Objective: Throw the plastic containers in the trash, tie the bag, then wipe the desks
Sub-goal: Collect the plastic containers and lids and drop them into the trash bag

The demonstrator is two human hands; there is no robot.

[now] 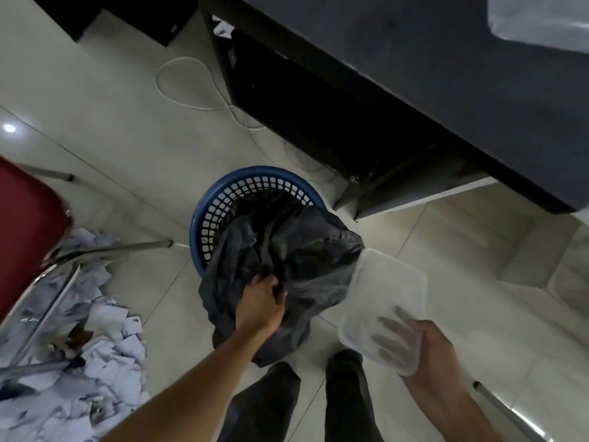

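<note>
Right fingers (390, 325) show only as blurred shapes through the plastic container (387, 282). Left fingers (270, 283) are buried, tips lost in folds of the black trash bag (312, 250), and its inside beyond them is too dark to read. Far left of them, the red chair (25, 234) runs off-frame.

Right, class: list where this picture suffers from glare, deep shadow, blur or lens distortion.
Head view: a bright glare spot on the floor at left; the space under the desk and the trash bag folds are nearly black; the paper scraps and plastic container look soft; the wide-angle lens skews the tile lines.
</note>
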